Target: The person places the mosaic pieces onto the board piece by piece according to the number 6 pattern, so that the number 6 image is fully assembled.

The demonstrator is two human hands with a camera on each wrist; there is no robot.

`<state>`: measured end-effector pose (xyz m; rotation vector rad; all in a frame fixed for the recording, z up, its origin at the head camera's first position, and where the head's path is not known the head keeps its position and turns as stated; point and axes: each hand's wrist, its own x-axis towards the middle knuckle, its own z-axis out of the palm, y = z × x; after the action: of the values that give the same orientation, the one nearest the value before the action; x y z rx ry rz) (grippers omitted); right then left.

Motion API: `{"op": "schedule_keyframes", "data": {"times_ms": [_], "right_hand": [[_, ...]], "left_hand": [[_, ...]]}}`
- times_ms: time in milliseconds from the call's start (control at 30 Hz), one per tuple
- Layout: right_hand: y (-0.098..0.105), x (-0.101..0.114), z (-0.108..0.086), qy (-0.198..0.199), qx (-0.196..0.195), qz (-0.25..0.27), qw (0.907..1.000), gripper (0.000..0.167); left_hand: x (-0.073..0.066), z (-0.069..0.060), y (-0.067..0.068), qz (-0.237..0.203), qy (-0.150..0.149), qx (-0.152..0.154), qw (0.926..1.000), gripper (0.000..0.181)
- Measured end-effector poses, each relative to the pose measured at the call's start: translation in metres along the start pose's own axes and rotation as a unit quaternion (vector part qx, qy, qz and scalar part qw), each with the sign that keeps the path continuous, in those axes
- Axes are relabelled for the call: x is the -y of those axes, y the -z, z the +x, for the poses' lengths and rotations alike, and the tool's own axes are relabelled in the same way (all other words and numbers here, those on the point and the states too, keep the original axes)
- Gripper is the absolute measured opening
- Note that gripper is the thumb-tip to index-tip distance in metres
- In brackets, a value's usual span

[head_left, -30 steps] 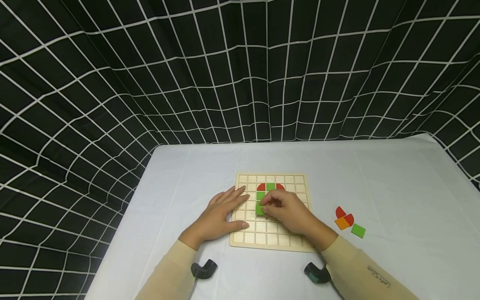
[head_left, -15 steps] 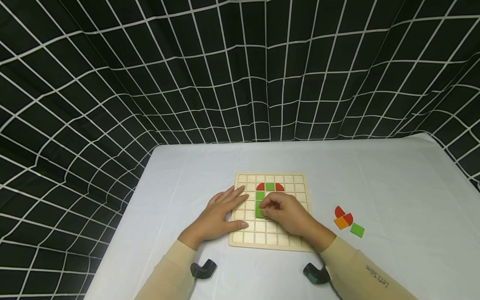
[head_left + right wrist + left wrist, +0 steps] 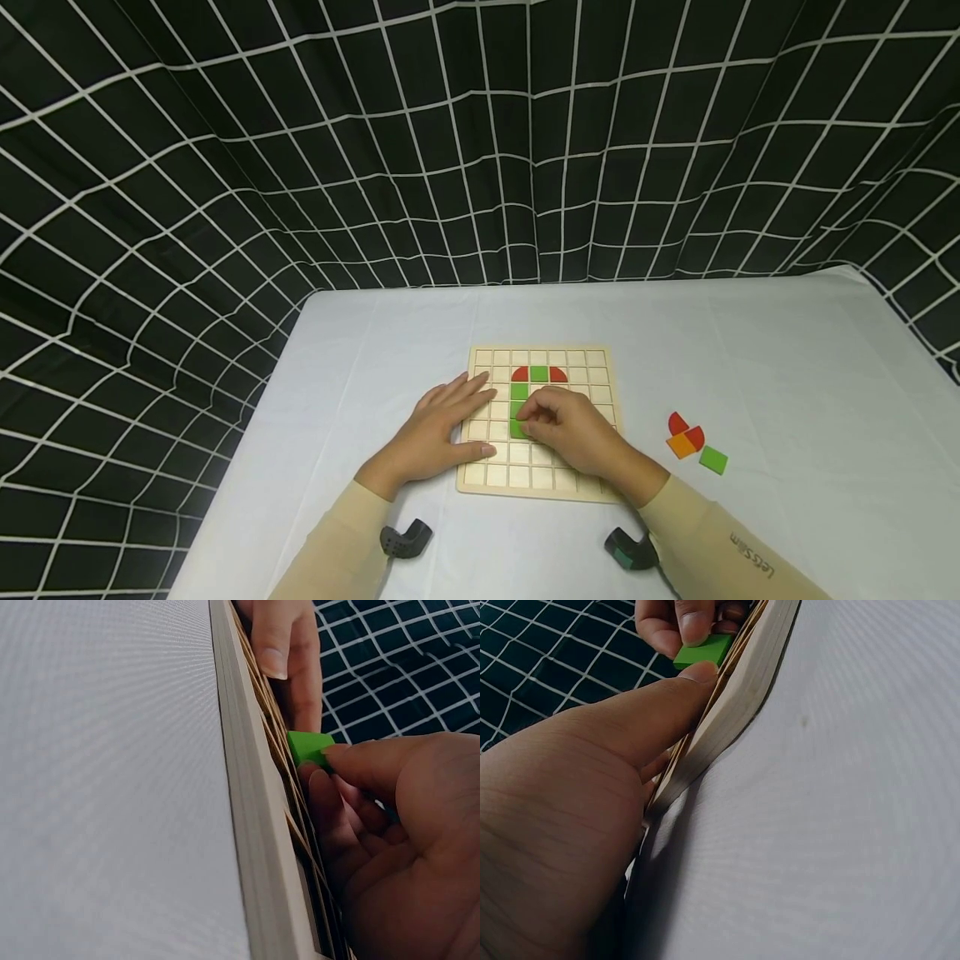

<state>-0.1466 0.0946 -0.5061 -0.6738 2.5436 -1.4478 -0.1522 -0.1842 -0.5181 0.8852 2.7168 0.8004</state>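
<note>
A light wooden grid board (image 3: 531,477) lies on the white table. My left hand (image 3: 435,433) rests spread on its left side, fingers straight and the thumb near its lower left. With thumb and fingers, my right hand (image 3: 581,429) pinches a green square tile (image 3: 307,746) over the board's middle, slightly tilted in the right wrist view; whether it is seated in a cell I cannot tell. Above it in the same column are a green tile (image 3: 517,408), partly covered by fingers, and another green tile (image 3: 519,391). The top row shows a red quarter-circle (image 3: 521,374), a green square (image 3: 539,373) and a second red quarter-circle (image 3: 558,375).
Right of the board lie loose pieces: a red quarter-circle (image 3: 677,423), another red quarter-circle (image 3: 696,437), an orange square (image 3: 681,446) and a green square (image 3: 713,460). Black devices (image 3: 407,539) sit at both wrists. A black curtain (image 3: 480,150) with white grid lines surrounds the table.
My right hand has brought the green tile slightly toward me, down its column, and a second green tile now shows apart above it. The left hand stays in place.
</note>
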Motion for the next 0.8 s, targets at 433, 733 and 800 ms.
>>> {"op": "schedule_keyframes", "data": {"times_ms": [433,733,800], "right_hand": [[0.0002,0.0031,-0.0011,0.007,-0.003,-0.022,0.9997,0.008],[0.0011,0.0046,-0.0022,0.011,-0.006,-0.019,0.9997,0.010],[0.0013,0.0044,-0.0020,0.012,-0.006,-0.020,0.9997,0.010]], "left_hand": [[-0.0009,-0.0005,0.0005,-0.005,-0.001,0.000,1.0000,0.084],[-0.0009,-0.0006,0.0002,-0.002,-0.002,-0.001,1.0000,0.084],[-0.0008,-0.0005,0.0001,-0.002,-0.002,-0.001,1.0000,0.084]]}}
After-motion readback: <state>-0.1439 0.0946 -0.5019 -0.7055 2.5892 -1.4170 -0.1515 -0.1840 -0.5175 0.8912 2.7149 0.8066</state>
